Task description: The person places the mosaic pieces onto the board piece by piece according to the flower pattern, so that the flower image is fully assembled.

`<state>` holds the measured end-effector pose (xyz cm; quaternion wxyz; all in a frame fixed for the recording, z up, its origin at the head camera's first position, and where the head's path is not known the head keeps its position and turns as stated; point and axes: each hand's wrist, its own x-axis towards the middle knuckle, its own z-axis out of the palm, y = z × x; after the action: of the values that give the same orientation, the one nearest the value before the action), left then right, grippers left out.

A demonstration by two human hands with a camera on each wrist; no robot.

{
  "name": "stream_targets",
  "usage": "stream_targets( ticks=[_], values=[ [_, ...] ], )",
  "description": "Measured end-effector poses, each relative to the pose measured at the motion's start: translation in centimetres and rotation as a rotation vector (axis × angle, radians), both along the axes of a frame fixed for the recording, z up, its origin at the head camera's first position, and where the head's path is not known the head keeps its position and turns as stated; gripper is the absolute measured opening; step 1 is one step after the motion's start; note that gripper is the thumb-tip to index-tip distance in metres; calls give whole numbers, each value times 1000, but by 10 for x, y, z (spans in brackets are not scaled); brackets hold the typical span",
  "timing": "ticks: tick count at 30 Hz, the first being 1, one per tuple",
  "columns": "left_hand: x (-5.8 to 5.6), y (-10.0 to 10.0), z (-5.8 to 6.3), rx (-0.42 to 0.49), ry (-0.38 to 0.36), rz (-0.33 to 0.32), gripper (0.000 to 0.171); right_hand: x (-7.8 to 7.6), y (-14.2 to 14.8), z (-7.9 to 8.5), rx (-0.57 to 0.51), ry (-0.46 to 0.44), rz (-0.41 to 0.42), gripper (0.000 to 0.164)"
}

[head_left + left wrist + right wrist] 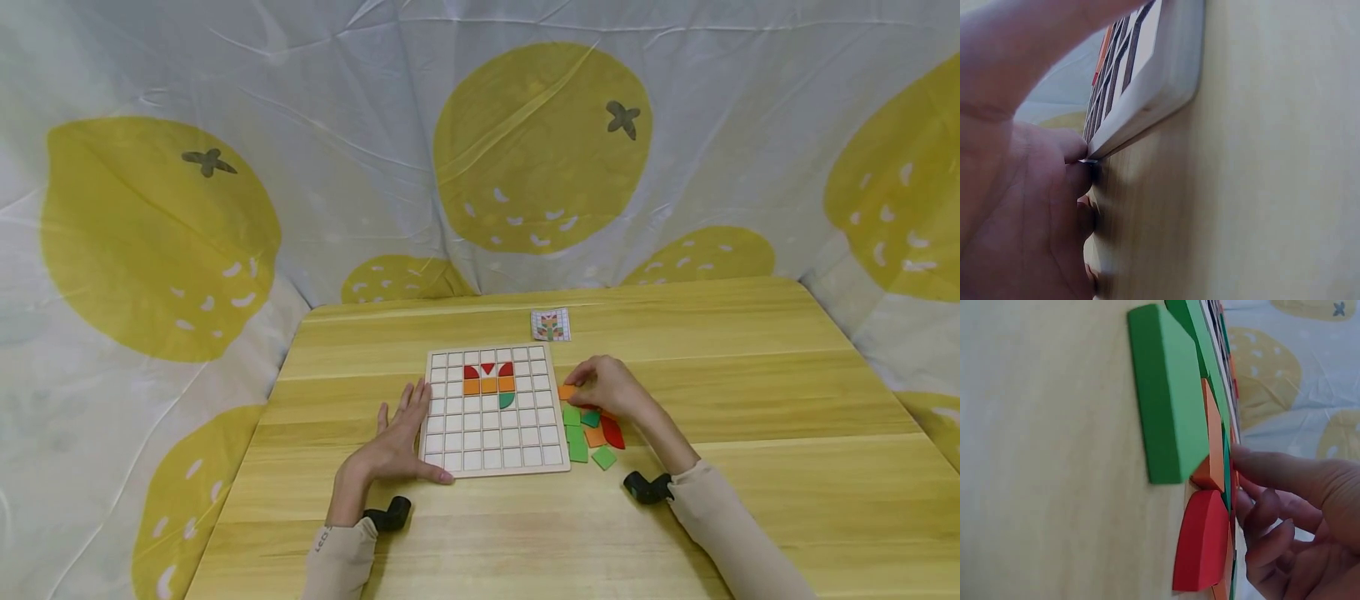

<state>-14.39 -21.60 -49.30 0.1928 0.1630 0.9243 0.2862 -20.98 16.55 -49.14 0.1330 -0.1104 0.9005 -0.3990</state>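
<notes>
A pale square grid board (525, 471) lies on the table, bearing three red pieces (506, 369), a row of three orange squares (489, 385) and a dark green rounded piece (507, 401). My left hand (393, 442) spreads around its near left corner, fingers along the left side and thumb at the front edge. In the left wrist view the board's corner (1172, 81) shows beside that hand. My right hand (611, 387), right of the board, pinches an orange square piece (566, 392) at the far end of the loose pieces. Its fingertips partly cover that piece.
Light green squares (577, 444), a dark green piece (590, 418), another orange square (595, 437) and a red leaf-shaped piece (612, 432) lie right of the board. A small pattern card (551, 325) lies behind it. Lemon-print cloth (360, 167) hangs around the table.
</notes>
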Motion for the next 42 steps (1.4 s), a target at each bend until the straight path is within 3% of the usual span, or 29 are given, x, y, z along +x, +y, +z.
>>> stream_targets(
  ticks=[4, 9, 20, 24, 32, 42],
  values=[
    [0, -1, 0, -7, 0, 0, 151, -1, -1, 1, 13, 2, -3, 21],
    [1, -2, 2, -4, -4, -3, 151, -3, 0, 2, -54, -36, -12, 25],
    [1, -3, 1, 4, -2, 5, 151, -1, -6, 4, -184, -10, 17, 25],
    [1, -3, 1, 4, -2, 7, 150, 1, -19, 6, -251, -26, 47, 25],
    [1, -3, 1, 6, 1, 2, 149, 1, -61, 5, -281, -28, 108, 24],
    [1, -1, 1, 4, -9, 0, 149, 3, -97, 1, -199, 15, 115, 19]
  ],
)
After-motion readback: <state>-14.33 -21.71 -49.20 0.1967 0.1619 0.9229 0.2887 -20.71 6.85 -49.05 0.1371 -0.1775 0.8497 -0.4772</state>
